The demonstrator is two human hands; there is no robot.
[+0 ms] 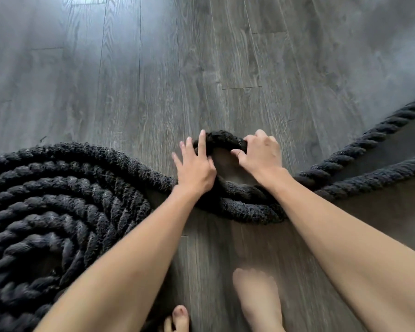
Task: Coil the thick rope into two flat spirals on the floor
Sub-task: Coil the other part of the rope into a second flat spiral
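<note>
Head view: thick black twisted rope [381,174] on grey wood-plank floor [249,56]. Finished flat spiral [58,212] lies L of both hands. Small tight loop [217,137], prob. start of 2nd spiral, sits betw. them. Left hand [194,168] presses loop's L side w/ straight, spread fingers. Right hand [259,154] grips its R side, fingers curled round. Loose rope runs off R in two strands, nearer right hand, so feed likely comes from there. Rope looks fuzzy, stiff.

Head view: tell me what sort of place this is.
Probably an indoor room, perhaps a home or a gym. The signs are a grey wood-grain plank floor, a bare foot on it, and a thick rope laid out in coils. No walls or furniture show.
</note>
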